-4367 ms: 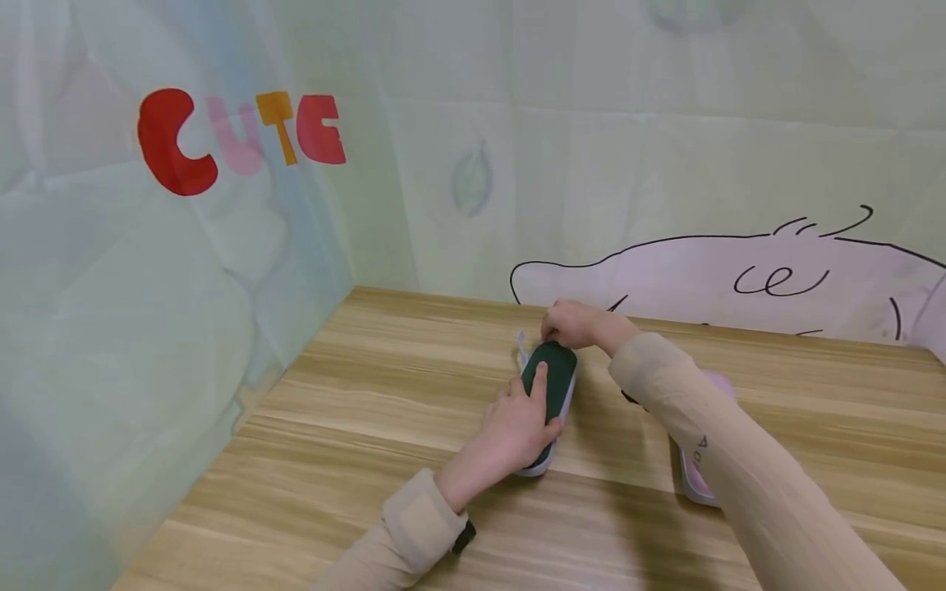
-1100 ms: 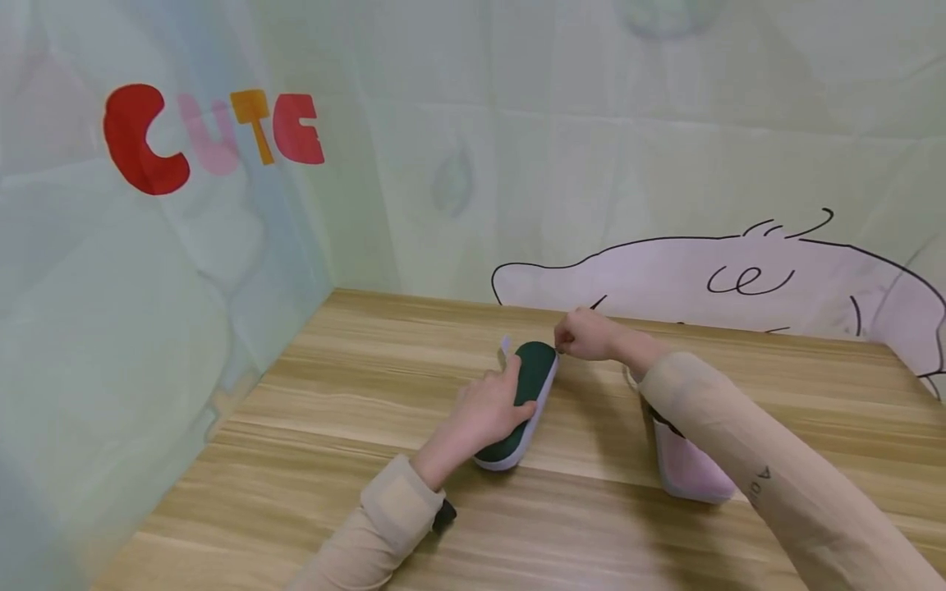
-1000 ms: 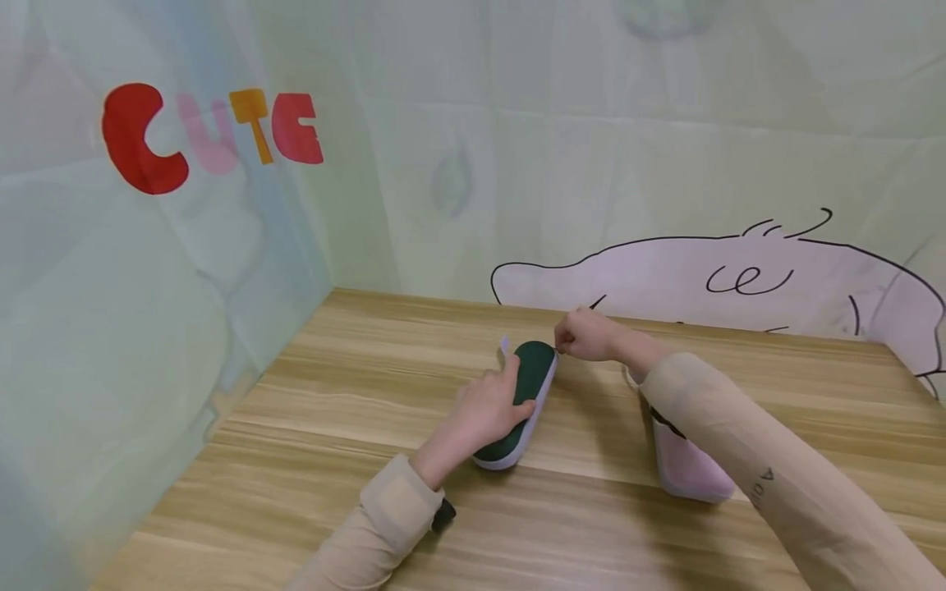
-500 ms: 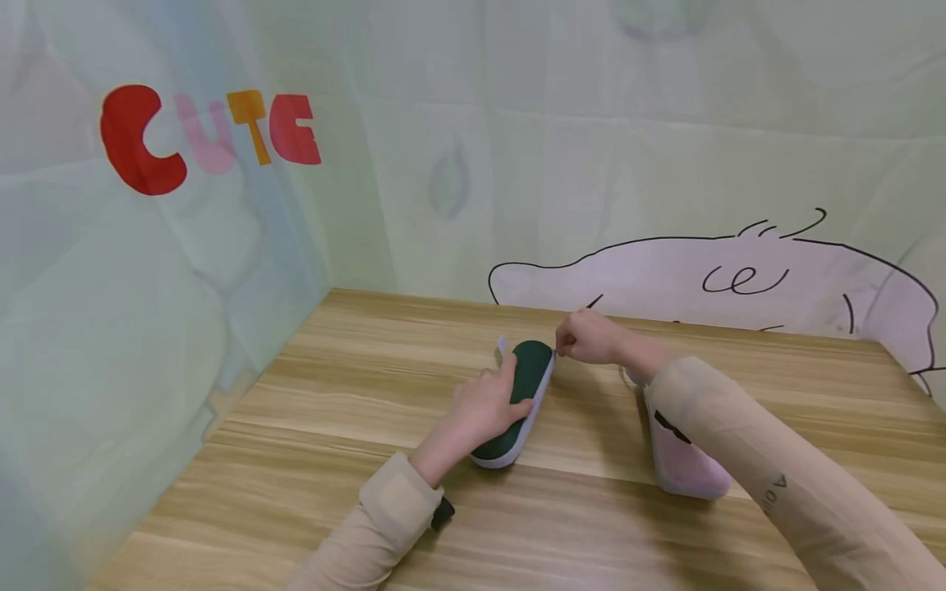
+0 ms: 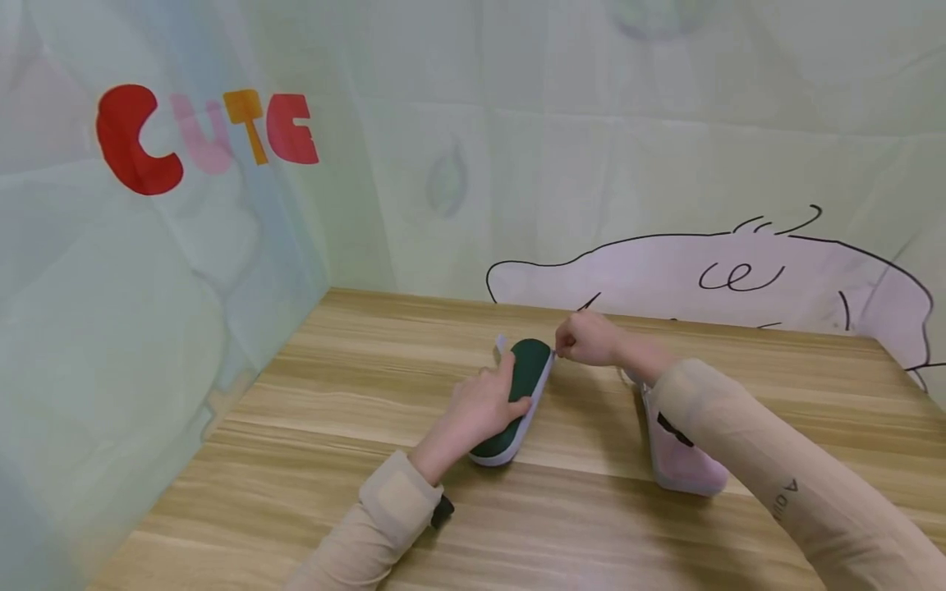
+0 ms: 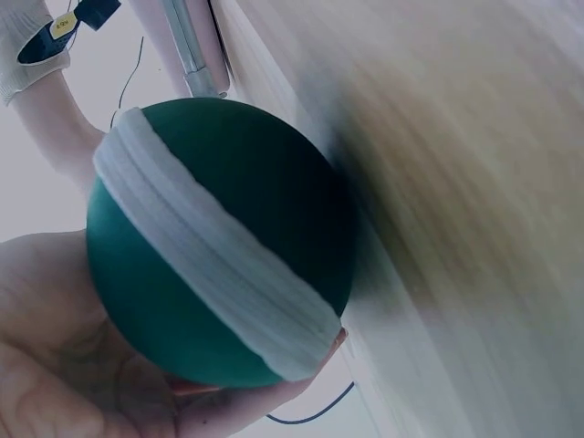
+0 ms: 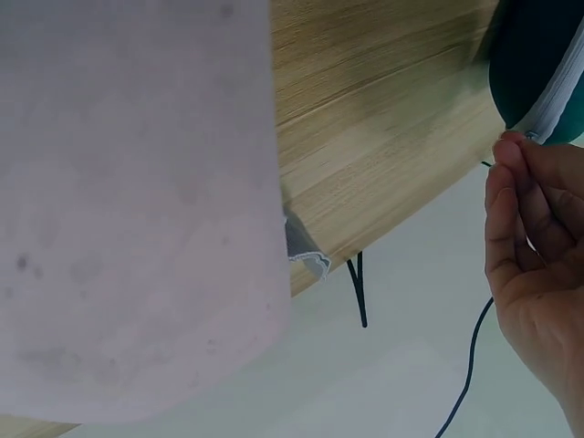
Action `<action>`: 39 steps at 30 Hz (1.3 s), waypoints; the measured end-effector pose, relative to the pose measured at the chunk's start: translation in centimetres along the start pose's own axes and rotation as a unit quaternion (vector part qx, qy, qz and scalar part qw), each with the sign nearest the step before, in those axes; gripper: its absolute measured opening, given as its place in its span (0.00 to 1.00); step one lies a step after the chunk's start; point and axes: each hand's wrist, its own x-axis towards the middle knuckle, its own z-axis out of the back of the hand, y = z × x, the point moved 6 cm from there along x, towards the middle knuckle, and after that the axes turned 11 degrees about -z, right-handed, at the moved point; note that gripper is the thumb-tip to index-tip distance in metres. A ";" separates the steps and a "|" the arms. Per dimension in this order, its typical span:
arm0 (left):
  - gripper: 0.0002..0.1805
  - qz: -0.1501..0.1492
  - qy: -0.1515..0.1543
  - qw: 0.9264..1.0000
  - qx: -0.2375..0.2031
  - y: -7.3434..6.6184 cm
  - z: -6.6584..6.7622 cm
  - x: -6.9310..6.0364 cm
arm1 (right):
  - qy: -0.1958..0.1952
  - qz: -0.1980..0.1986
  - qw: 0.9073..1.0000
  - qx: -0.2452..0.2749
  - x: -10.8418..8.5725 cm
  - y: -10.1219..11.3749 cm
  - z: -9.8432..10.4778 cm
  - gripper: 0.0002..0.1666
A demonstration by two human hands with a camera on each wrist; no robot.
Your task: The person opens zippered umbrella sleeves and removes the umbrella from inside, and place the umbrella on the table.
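One left hand (image 5: 480, 410) and one right hand (image 5: 589, 338) make two bare hands. One dark-green oblong case (image 5: 529, 369) at centre and one pink rounded case (image 5: 683, 470) lower right make two, on one wood-grain table (image 5: 355, 369). Four coloured letters (image 5: 244, 107) stand upper left.

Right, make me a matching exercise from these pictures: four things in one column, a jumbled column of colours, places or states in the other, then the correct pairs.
Column one
1. Left hand
2. Right hand
3. Pink case
4. Letter T

Column two
A. Partly hidden by the right sleeve
B. Orange
C. Pinching at one end of the pale zip
D. Holding the green case, with its thumb along one side

Pairs
1-D
2-C
3-A
4-B
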 end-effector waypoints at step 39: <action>0.37 0.009 -0.003 0.999 -0.041 0.9 0.1 0.3 | -0.026 0.011 0.999 0.014 -1.3 1.4 -0.3 0.07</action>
